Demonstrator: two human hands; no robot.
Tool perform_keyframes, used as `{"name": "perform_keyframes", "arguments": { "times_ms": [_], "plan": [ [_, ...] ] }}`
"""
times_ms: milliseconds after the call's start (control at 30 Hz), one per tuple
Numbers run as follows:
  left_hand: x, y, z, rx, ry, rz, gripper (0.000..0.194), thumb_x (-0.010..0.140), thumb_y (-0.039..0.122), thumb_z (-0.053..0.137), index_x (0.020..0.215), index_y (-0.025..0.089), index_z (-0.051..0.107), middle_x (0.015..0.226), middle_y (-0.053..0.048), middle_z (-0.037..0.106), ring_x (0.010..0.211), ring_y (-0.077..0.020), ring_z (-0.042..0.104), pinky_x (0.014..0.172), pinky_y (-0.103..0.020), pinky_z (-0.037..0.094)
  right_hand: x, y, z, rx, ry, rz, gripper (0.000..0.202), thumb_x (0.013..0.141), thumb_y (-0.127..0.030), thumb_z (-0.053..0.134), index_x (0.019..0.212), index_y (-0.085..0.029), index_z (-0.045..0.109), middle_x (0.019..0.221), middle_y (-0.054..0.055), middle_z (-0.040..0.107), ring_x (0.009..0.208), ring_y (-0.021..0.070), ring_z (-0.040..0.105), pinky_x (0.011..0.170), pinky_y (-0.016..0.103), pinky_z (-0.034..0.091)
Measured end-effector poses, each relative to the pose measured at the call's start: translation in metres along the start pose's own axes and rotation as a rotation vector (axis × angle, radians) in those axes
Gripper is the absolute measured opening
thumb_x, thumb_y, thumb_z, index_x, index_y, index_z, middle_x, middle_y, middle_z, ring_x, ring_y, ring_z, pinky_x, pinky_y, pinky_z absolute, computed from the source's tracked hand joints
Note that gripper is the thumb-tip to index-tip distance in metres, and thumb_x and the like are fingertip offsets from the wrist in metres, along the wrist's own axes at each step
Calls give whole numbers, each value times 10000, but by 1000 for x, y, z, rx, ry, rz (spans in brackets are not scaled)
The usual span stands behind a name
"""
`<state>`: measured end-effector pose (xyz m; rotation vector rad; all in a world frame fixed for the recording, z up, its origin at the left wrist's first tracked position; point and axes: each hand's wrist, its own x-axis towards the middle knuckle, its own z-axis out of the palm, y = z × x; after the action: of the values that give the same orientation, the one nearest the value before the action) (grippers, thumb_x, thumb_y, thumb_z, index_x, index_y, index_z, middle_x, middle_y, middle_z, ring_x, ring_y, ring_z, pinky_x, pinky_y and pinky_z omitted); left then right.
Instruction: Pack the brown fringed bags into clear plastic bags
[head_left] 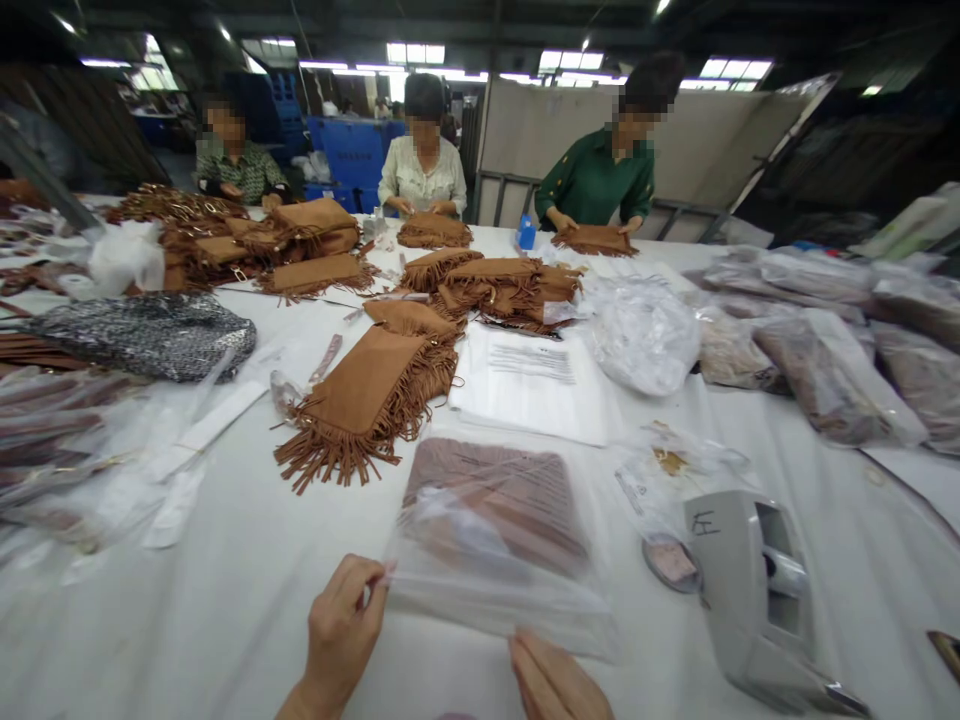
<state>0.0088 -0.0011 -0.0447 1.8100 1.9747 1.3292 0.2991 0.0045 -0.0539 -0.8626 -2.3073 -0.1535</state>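
A clear plastic bag (480, 600) lies flat in front of me with a brown fringed bag (487, 470) inside it; something white shows through the plastic. My left hand (345, 625) pinches the plastic bag's near left corner between thumb and fingertips. At the near edge, my right hand (559, 680) has its fingers pressed together on the plastic, its thumb hidden. Just beyond, a stack of white printed plastic bags (525, 380) lies flat. Left of that stack are loose brown fringed bags (367, 380).
A grey tape dispenser (750, 600) stands to my right beside a small round dish (671, 562). Packed bags (825, 370) pile up at right. A black-and-white wrapped bundle (150, 335) lies at left. Across the table, several people handle brown fringed bags (596, 240).
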Motion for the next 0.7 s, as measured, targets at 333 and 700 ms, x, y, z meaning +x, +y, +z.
{"name": "perform_keyframes", "arguments": {
  "times_ms": [333,700],
  "plan": [
    [-46,3,18,-601,198,-921,494,653,574,729,886,216,481,716,17,584,598,-153,625,561,-279,511,82,15,76,14,-277,-108,630,850,-43,427,1454,-183,313,1404,106,495,1227,234,529,995,390,496],
    [-39,50,94,-1228,-443,-1430,494,572,578,796,770,177,587,607,-75,681,475,-155,627,418,-213,460,72,31,67,-150,-255,-302,626,819,-28,378,1420,-201,383,1435,45,468,1307,204,442,1092,384,395]
  ]
}}
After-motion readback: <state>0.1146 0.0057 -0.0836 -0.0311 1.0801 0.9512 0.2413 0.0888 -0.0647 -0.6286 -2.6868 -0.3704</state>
